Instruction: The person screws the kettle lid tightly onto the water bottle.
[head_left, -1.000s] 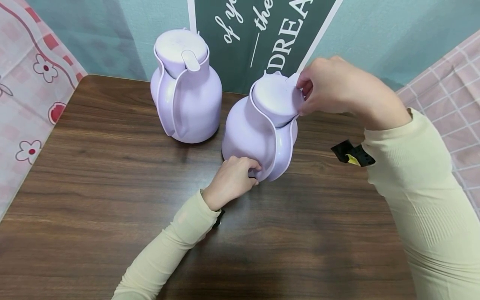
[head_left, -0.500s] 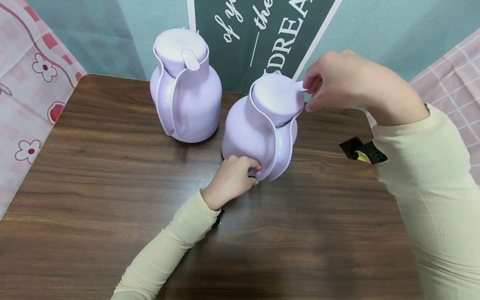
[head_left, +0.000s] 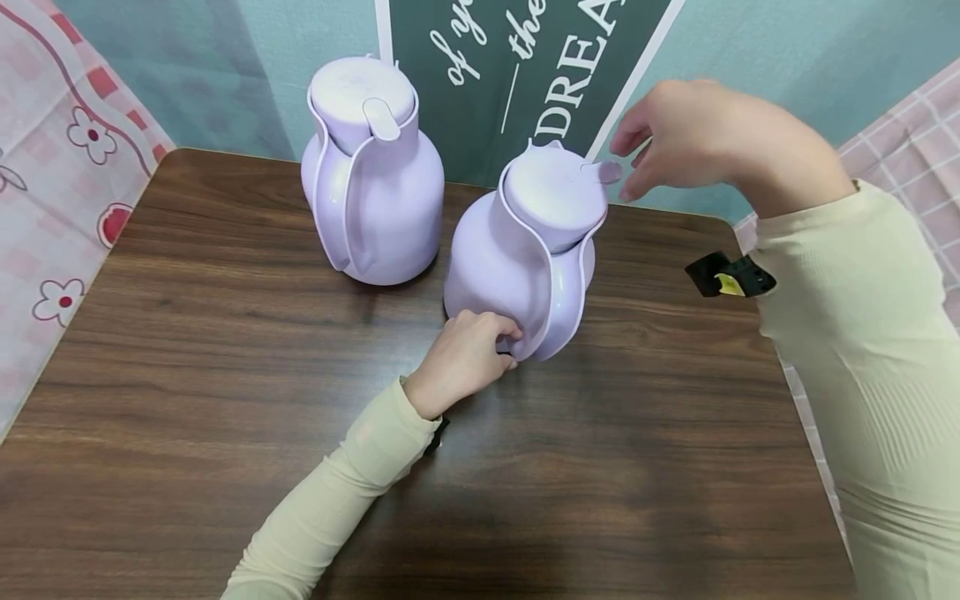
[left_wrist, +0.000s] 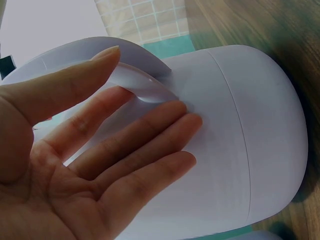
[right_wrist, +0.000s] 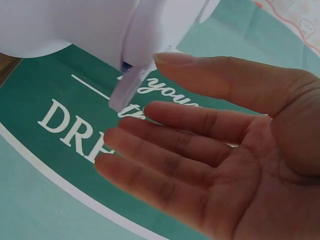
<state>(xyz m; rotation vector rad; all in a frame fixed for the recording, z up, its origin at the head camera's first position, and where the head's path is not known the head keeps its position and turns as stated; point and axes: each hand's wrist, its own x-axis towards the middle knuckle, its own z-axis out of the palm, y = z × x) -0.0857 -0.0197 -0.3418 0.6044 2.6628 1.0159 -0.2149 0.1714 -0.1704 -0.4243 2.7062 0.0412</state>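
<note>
Two lilac thermos jugs stand upright at the back of the table, seen in the head view. The fingertips of my left hand (head_left: 463,360) rest against the lower body of the right jug (head_left: 495,258), close by its handle (head_left: 567,312). In the left wrist view those fingers (left_wrist: 150,135) lie nearly straight along the jug's side, with the thumb apart. My right hand (head_left: 693,142) hovers beside the right jug's lid (head_left: 555,196), holding nothing. Its fingertips are right by the lid's tab (head_left: 609,172), which points right. The left jug (head_left: 397,200) has its lid tab (head_left: 381,121) over its handle.
The table (head_left: 225,400) has a dark wood grain. Behind it hangs a teal cloth (head_left: 202,75) with a green lettered panel (head_left: 480,108). Pink patterned cloths border the left side (head_left: 60,217) and right side (head_left: 892,175).
My right hand has let go of the right jug's lid and moved up and to the right. The lid tab, covered by the fingers before, now shows. The left hand has stayed put.
</note>
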